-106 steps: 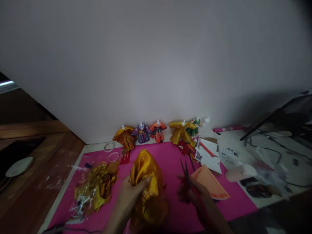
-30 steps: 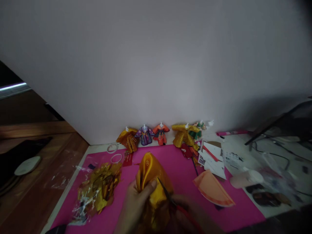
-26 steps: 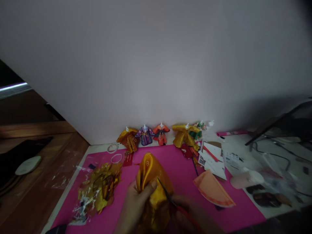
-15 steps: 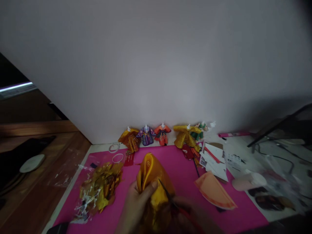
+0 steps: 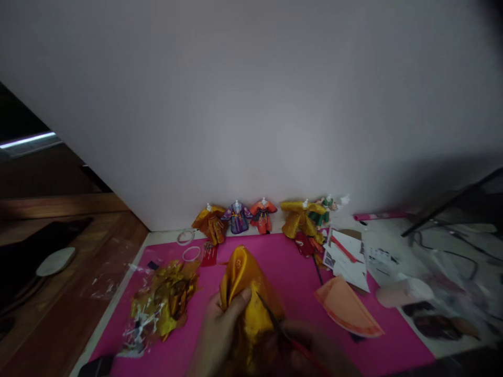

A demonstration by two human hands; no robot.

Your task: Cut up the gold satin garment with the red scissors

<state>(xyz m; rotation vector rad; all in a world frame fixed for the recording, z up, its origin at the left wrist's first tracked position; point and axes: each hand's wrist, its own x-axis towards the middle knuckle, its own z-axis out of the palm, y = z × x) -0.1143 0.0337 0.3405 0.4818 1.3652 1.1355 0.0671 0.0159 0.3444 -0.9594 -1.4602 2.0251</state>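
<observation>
Over the pink mat [image 5: 291, 262], your left hand [image 5: 215, 327] pinches gold cloth [image 5: 243, 267] as your right hand [image 5: 310, 337], closed around scissors [image 5: 269, 312], apparently trims it; the next snip likely needs taut fabric.

Showing glossy, creased cloth in the gold fabric [image 5: 240, 272] over the smooth, matt pink mat [image 5: 302, 283]. Gleaming with clear plastic at the bag [image 5: 135, 335] on the pink mat's left. Showing wood in brown boards [image 5: 58, 319] left of the pink mat, paper in white sheets [image 5: 348, 269] toward its right.
</observation>
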